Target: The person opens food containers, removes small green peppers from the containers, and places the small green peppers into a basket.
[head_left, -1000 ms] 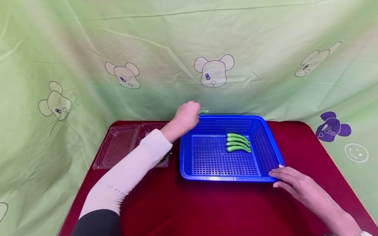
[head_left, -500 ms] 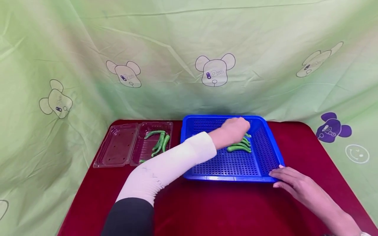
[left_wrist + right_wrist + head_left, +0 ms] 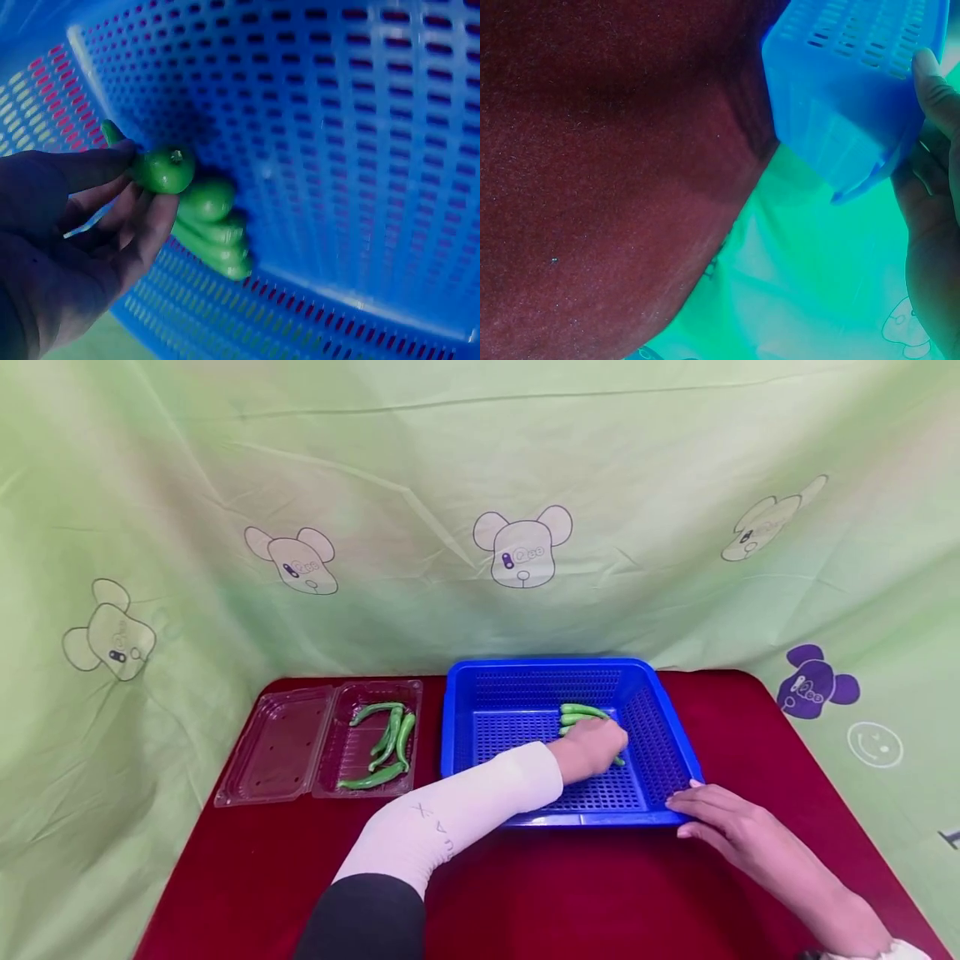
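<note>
Left hand (image 3: 592, 748) pinches a green pepper (image 3: 166, 171) in the blue basket (image 3: 547, 665); right hand (image 3: 733, 823) seemingly pinches its rim (image 3: 645, 818) at four o'clock.

The basket (image 3: 551, 664) is of a strong blue, and its walls and bottom carry a regular pattern of small slots, through which the left wrist view shows red and pale green. The peppers in it (image 3: 579, 709) are light green; the tray peppers (image 3: 382, 776) are also green, some of them a little darker. The plastic tray (image 3: 277, 739) is transparent, so it takes the deep red of the plain tablecloth (image 3: 480, 893). The curtain (image 3: 637, 443) is pale green, printed with outlined animal heads (image 3: 522, 556), one purple head (image 3: 813, 683) and a white smiley (image 3: 876, 745). The left sleeve (image 3: 480, 793) is white with dark lettering, then black.
</note>
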The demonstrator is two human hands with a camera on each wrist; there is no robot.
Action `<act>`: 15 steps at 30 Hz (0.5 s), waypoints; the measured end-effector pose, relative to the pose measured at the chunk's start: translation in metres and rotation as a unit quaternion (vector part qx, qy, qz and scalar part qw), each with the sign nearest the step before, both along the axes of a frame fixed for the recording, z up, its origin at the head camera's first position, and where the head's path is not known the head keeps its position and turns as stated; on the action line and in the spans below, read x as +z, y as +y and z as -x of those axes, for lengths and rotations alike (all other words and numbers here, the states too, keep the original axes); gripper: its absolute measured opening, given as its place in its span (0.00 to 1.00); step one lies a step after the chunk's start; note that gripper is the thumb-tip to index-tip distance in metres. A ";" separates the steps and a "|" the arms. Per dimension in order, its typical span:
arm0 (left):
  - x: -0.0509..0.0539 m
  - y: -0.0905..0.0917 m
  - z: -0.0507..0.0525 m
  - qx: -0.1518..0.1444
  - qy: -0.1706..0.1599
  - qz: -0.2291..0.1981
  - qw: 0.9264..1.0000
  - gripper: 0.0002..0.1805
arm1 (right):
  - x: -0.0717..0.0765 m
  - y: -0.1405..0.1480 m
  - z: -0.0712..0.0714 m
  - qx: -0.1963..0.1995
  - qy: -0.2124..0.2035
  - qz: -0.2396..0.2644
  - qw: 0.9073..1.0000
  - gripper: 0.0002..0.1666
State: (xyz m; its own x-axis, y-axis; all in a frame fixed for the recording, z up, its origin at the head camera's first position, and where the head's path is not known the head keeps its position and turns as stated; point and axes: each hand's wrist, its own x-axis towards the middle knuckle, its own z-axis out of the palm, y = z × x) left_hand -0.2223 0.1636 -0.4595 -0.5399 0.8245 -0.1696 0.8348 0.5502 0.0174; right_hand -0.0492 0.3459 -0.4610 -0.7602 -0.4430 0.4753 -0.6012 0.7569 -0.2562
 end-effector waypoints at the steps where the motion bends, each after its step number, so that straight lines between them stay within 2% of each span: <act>1: -0.004 0.000 -0.001 -0.005 0.005 -0.001 1.000 0.10 | 0.000 0.000 0.000 0.001 0.001 0.001 1.000 0.31; 4: -0.011 0.001 -0.001 -0.013 0.017 -0.014 1.000 0.10 | -0.001 0.000 0.001 0.004 0.006 0.001 1.000 0.32; 8: -0.016 0.003 0.000 -0.016 0.043 -0.017 0.999 0.12 | -0.001 0.001 0.002 0.003 0.008 0.003 1.000 0.32; 15: -0.022 0.004 0.001 -0.019 0.054 -0.003 0.998 0.13 | -0.001 0.000 0.000 0.003 0.009 0.005 1.000 0.32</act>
State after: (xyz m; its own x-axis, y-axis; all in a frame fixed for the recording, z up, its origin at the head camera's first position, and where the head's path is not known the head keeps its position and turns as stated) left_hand -0.2233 0.1679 -0.4811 -0.5236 0.8451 -0.1075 0.8519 0.5188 -0.0708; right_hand -0.0487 0.3461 -0.4616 -0.7490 -0.4422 0.4934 -0.6100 0.7509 -0.2531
